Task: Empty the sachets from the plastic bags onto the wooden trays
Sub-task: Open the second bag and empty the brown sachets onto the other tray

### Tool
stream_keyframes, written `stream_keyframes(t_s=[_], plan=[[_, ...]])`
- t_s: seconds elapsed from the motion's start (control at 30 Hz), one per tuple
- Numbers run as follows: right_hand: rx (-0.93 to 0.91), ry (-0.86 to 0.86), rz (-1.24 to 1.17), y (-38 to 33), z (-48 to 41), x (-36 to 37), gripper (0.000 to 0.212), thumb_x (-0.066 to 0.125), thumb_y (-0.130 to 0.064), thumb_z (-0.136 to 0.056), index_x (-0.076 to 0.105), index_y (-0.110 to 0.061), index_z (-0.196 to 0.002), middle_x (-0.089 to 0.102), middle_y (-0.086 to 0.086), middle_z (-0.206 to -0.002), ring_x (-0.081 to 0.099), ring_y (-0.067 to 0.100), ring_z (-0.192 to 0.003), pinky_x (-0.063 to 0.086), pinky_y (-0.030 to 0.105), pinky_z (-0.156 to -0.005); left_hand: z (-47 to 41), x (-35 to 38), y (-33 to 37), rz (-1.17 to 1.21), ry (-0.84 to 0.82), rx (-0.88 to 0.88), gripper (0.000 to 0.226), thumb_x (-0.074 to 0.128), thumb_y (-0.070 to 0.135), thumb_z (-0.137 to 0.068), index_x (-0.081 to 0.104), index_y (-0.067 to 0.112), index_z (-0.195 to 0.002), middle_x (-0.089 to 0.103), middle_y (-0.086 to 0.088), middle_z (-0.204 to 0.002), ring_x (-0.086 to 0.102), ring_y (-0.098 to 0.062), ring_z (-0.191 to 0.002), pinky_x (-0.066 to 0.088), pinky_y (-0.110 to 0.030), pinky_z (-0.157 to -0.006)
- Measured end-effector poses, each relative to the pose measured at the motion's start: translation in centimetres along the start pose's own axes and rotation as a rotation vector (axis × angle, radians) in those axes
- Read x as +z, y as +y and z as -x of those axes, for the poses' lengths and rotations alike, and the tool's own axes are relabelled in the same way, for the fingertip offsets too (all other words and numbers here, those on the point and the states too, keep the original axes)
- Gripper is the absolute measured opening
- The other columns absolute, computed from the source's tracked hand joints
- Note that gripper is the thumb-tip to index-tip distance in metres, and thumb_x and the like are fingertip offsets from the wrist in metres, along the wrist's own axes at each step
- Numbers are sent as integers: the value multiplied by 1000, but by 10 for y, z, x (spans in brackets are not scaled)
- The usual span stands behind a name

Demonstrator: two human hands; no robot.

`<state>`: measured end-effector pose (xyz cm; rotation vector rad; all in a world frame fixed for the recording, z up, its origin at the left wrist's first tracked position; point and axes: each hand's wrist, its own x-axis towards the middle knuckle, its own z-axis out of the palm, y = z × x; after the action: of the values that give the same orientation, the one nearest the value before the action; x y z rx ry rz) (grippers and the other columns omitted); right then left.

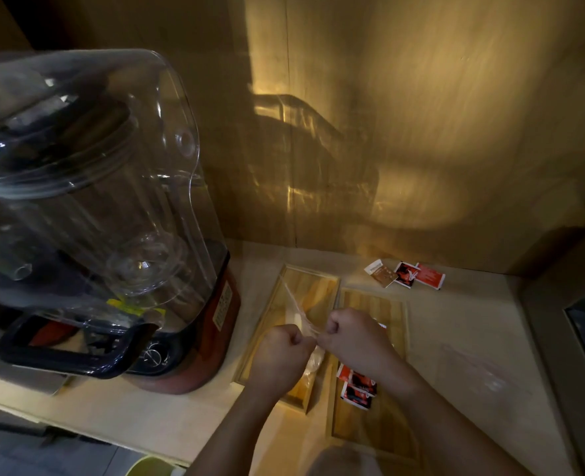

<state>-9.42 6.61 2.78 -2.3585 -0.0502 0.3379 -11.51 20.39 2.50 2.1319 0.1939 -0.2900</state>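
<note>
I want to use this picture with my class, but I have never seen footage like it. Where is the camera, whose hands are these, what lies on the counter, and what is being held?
There is one picture, from a camera worn on a person's head, looking down at their own bare hands. The left hand and right hand are both closed in a grip on a clear plastic bag, apparently pulling it open above the left wooden tray. A second wooden tray beside it holds some red sachets. More loose sachets lie on the counter near the wall. The big clear-hooded machine at left looks like a blender.
</note>
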Motion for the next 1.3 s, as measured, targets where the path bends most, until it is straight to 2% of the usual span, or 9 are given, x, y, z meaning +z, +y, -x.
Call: stream_keyframes(t_s=[0.1,0.2,0.37,0.5,0.67,0.77,0.93,1.13,1.3], plan=[[29,-110,-71,1,-3,1,19,66,-22,-72,50,-26,-62,53,-6,-65,51,10,-62,39,29,-56,3,0,4,13,29,-17,14,64,12,-75,53,10,-67,61,-18,-68,60,-31,-63,48,-41,-56],[-16,-236,-148,1,-2,3,21,64,-17,-76,51,-34,-76,57,-9,-74,55,6,-69,40,24,-58,7,0,4,131,-86,-68,26,61,0,-75,48,20,-84,65,-9,-81,65,-24,-68,52,-37,-57],[-108,-116,-124,-2,0,6,24,56,-29,-88,53,-29,-64,52,-10,-58,48,0,-54,37,22,-52,7,-3,-2,105,-17,-8,8,58,14,-88,58,22,-85,63,3,-67,56,-9,-55,43,-27,-52],[-95,-42,-50,-5,1,6,29,57,-32,-85,49,-23,-58,47,-7,-52,44,7,-52,36,28,-52,10,-3,-5,-3,73,-24,21,57,28,-89,61,13,-76,65,-5,-65,60,-19,-59,48,-34,-58],[-8,80,21,-4,2,10,25,59,-32,-79,53,-15,-61,54,1,-58,56,23,-63,39,31,-56,12,-7,-6,-260,249,-77,20,52,32,-84,50,23,-66,60,2,-70,59,-20,-69,41,-29,-56],[28,79,36,-3,2,12,20,62,-27,-74,49,-20,-60,55,-2,-63,56,21,-66,39,30,-57,12,-11,-6,-310,196,-111,6,54,23,-80,49,26,-79,61,0,-81,62,-25,-80,46,-33,-62],[-125,-92,148,-6,2,21,21,58,-11,-80,56,-26,-95,63,-2,-96,56,15,-84,45,30,-68,14,-7,-5,-202,41,13,35,50,-7,-74,49,17,-99,65,-1,-98,63,-21,-87,53,-39,-70],[-260,-23,286,-8,2,20,11,54,-27,-88,60,-18,-89,68,7,-90,63,25,-85,50,36,-70,12,-8,-13,-249,103,118,4,57,21,-88,60,19,-88,62,3,-75,60,-19,-74,45,-34,-63],[-204,121,313,-5,3,14,20,50,-32,-90,55,-17,-78,68,7,-82,62,24,-76,36,28,-59,9,-12,-15,-373,235,91,16,52,38,-90,59,24,-86,68,1,-82,64,-20,-79,48,-33,-65]])
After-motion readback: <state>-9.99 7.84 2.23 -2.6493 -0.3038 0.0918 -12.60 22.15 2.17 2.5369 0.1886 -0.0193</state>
